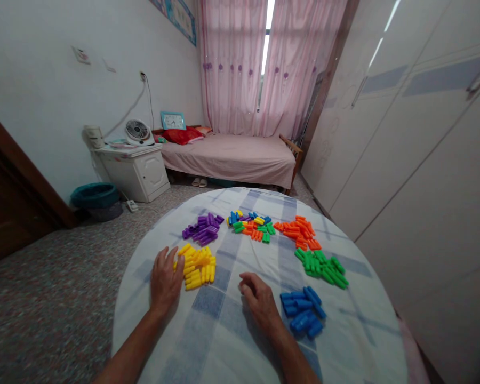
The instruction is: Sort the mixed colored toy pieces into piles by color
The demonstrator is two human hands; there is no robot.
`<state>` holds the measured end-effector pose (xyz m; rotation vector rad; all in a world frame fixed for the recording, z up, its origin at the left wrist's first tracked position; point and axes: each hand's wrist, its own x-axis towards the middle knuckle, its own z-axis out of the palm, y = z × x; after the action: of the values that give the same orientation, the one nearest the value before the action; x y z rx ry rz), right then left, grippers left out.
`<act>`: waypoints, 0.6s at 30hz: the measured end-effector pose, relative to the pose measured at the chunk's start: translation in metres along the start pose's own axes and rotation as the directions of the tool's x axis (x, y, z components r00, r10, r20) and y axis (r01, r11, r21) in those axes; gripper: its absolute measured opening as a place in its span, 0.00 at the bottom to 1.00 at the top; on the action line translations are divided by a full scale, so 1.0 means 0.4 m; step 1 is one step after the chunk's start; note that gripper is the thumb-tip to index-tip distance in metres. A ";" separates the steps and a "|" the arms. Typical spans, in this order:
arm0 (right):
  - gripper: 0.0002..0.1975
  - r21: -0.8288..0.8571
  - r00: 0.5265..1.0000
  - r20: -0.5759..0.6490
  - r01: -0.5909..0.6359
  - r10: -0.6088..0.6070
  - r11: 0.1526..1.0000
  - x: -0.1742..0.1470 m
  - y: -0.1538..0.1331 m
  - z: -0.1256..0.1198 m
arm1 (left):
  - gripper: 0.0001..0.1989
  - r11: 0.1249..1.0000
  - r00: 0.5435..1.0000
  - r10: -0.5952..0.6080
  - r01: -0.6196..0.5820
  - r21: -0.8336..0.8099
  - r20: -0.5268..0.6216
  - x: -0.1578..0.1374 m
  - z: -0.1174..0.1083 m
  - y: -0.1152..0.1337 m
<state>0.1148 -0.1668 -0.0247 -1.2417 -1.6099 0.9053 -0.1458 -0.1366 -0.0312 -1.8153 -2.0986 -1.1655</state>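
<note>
My left hand (166,280) lies palm down on the left of the table, fingers spread. Its thumb and fingertips touch or nearly touch the left edge of a pile of yellow plastic pieces (200,265). Near the middle, my right hand (259,300) rests with its fingers loosely curled; nothing shows in them, though the palm side is hidden. To its right sits a pile of blue pieces (303,309), apart from the hand. Purple pieces (204,228) lie beyond the yellow ones. A mixed-colour group (253,226) is at the back centre. Orange pieces (300,232) and green pieces (322,266) are at the right.
A checked cloth (176,344) covers the round table. Behind it stands a bed (232,154); a white cabinet (134,169) with a fan (138,132) and a bin (98,200) are at left. Wardrobe doors (388,138) line the right side.
</note>
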 end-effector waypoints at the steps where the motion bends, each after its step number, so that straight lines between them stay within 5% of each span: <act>1: 0.14 0.003 1.000 0.000 0.003 -0.003 1.000 0.000 0.001 0.000 | 0.23 0.998 0.999 -0.026 0.028 -0.051 0.032 0.000 0.005 -0.002; 5: 0.15 0.007 1.000 0.002 0.001 -0.001 1.000 0.001 0.003 0.001 | 0.21 0.954 0.985 -0.054 0.099 -0.283 0.161 0.002 0.023 0.004; 10: 0.14 -0.012 1.000 0.007 -0.005 0.006 1.000 -0.001 0.001 0.000 | 0.20 0.941 1.000 0.000 0.009 -0.338 0.026 0.021 0.001 0.053; 14: 0.14 0.008 1.000 0.002 0.002 -0.002 1.000 -0.001 -0.001 0.000 | 0.16 0.882 0.990 0.121 -0.075 -0.466 0.069 0.038 0.007 0.164; 18: 0.14 0.015 1.000 -0.007 0.000 0.000 1.000 -0.002 -0.008 -0.002 | 0.14 0.790 0.967 0.102 0.064 -0.610 0.233 0.044 0.110 0.295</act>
<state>0.1145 -0.1682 -0.0218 -1.2334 -1.5956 0.9104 -0.0291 -0.0984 0.0023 -2.3565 -1.9426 -1.8709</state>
